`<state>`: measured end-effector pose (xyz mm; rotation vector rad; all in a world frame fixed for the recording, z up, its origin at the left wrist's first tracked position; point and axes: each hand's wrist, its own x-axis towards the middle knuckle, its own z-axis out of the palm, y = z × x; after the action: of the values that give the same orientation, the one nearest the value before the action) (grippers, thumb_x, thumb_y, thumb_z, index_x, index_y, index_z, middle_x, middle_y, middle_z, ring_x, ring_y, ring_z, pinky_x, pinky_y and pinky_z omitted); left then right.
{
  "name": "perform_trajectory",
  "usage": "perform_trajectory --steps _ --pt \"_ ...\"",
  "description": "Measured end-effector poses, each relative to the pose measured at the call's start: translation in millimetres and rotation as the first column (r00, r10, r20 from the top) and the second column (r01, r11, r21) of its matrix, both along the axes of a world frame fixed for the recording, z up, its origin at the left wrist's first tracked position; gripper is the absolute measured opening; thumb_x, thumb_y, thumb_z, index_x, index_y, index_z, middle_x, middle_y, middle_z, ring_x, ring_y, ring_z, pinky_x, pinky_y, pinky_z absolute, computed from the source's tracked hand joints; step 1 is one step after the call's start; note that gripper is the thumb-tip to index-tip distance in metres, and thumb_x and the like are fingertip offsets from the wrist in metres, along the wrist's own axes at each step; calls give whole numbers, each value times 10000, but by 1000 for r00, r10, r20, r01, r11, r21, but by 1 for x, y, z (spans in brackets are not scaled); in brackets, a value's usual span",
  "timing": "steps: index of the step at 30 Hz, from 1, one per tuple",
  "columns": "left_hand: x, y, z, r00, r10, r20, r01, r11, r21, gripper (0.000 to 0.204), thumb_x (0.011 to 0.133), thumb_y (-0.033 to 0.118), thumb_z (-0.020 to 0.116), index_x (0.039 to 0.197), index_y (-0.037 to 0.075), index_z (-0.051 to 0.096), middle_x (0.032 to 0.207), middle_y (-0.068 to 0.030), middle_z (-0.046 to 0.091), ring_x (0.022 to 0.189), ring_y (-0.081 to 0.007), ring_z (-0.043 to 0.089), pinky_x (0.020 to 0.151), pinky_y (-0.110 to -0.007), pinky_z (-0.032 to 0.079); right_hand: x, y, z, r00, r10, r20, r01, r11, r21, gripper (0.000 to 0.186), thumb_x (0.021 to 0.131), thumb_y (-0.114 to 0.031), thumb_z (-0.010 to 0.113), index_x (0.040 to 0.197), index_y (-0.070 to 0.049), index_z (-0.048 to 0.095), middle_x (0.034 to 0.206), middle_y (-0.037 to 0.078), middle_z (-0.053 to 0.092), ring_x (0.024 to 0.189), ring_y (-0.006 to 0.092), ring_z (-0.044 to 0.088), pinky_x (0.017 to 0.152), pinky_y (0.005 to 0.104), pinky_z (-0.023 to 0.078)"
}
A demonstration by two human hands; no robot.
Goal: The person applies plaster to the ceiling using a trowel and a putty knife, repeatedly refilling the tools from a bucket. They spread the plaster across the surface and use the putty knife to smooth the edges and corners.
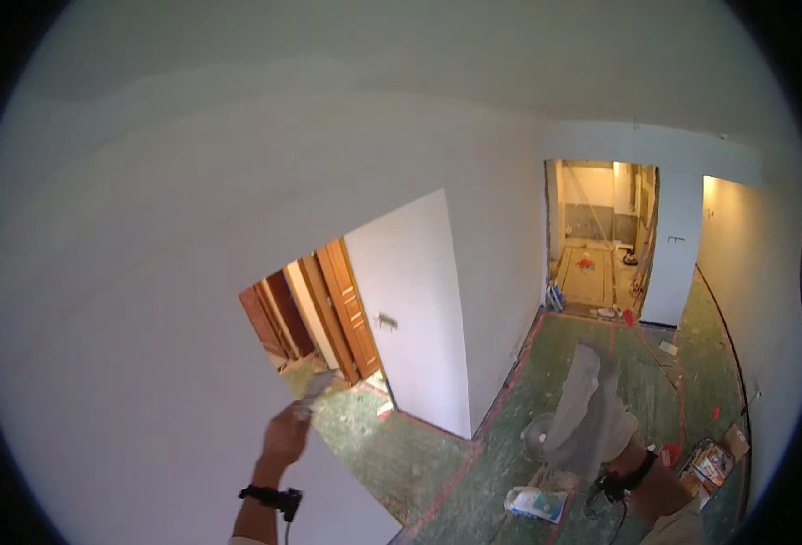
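You raise your left hand (284, 438) on an upright forearm, a black strap at the wrist, fingers curled closed around the handle of a scraper (319, 388) whose blade tilts up and to the right. Your right hand (621, 438) reaches in from the lower right, also strapped, and has hold of a trowel (608, 420), though the tool and motion blur hide how tightly the fingers close. The trowel, wide, flat and grey, stands steeply tilted above the green floor (437, 472), right of center, with a ragged white patch along its left side. The scraper is smaller and pale grey, its edge blurred, seen against the opening beside a white wall (146, 363). Below the trowel sits a white-and-blue bag (535, 504); at far right, a box (710, 465) of mixed items stands near the wall there.
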<state>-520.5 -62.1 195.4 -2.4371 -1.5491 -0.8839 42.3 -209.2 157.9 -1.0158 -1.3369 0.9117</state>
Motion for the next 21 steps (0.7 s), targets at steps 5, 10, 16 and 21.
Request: perform_trajectory --steps 5,10,16,21 --pt "-85 32 5 641 -31 767 247 954 -168 185 976 166 586 1006 -12 628 844 -141 680 599 -145 607 541 -298 510 -37 41 44 782 216 -585 -178 976 123 433 1041 -355 481 1392 -102 485 1356 102 572 1233 291 557 1040 481 459" --pt "-37 22 -27 340 113 934 864 354 -358 281 928 111 610 1178 -6 562 875 -176 663 591 -165 570 530 -289 480 -90 47 63 944 -92 -318 223 887 405 369 937 -281 638 1231 -71 561 1129 156 629 1034 324 624 874 467 528" --pt "49 7 -17 420 118 900 870 -333 -363 382 920 147 635 1227 -51 523 877 -147 629 578 -114 492 512 -263 395 -125 53 104 642 560 -523 -223 789 572 232 894 -241 671 993 -51 585 815 78 556 687 193 552 603 368 475" --pt "146 -10 -40 492 -24 870 677 -618 -400 347 967 149 613 1250 -30 519 857 -99 597 618 -92 497 516 -226 384 -132 20 48 256 163 -953 -56 987 153 244 910 -289 617 970 -56 579 793 88 583 526 170 508 440 326 422"
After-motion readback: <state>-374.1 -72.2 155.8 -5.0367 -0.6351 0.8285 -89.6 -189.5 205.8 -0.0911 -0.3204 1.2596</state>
